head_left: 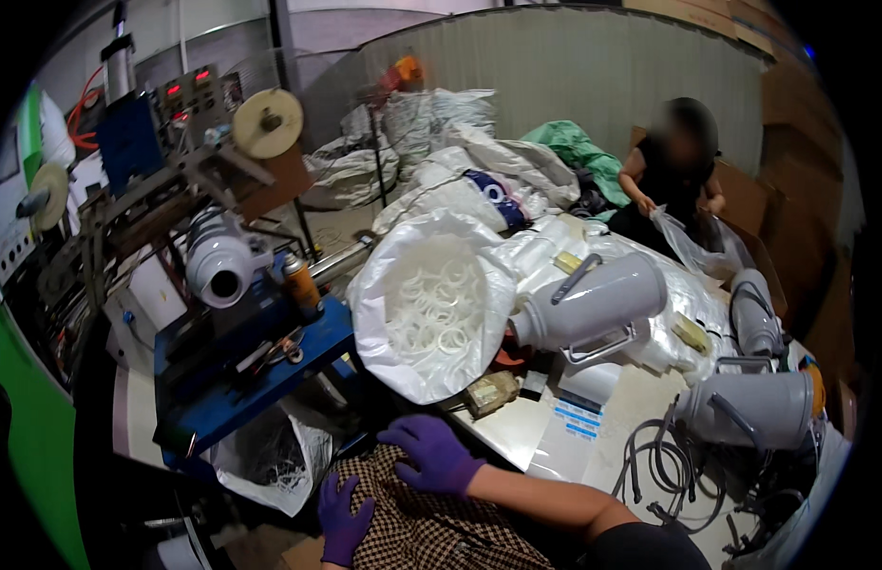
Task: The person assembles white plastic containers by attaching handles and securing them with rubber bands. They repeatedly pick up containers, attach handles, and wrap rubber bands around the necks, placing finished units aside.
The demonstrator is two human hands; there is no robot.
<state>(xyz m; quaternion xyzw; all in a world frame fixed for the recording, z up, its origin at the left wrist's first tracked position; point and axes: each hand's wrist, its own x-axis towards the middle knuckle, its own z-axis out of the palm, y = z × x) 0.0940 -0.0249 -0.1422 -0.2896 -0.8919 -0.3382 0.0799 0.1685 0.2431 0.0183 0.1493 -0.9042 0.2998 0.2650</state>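
Note:
Both of my hands wear purple gloves and rest on the brown-and-black checked cloth [460,532] over my lap. My left hand [344,522] lies on the cloth's left side with its fingers stretched out, holding nothing. A little higher and to the right, my right hand [431,456] is also empty, its thumb apart from its fingers. Just beyond it stands a white plastic sack [374,313] full of translucent white rings [441,304]. A grey vacuum-flask body [602,299] with a handle lies on its side right of the sack. Near the sack's front edge sits a small tape-wrapped block [491,393].
At left, a machine holds another grey flask body [218,261] above a blue bench [260,385] bearing tools and a spray can [303,285]. More flasks [749,408] and grey strap handles [664,465] lie on the right table. A co-worker [683,171] handles clear plastic behind it.

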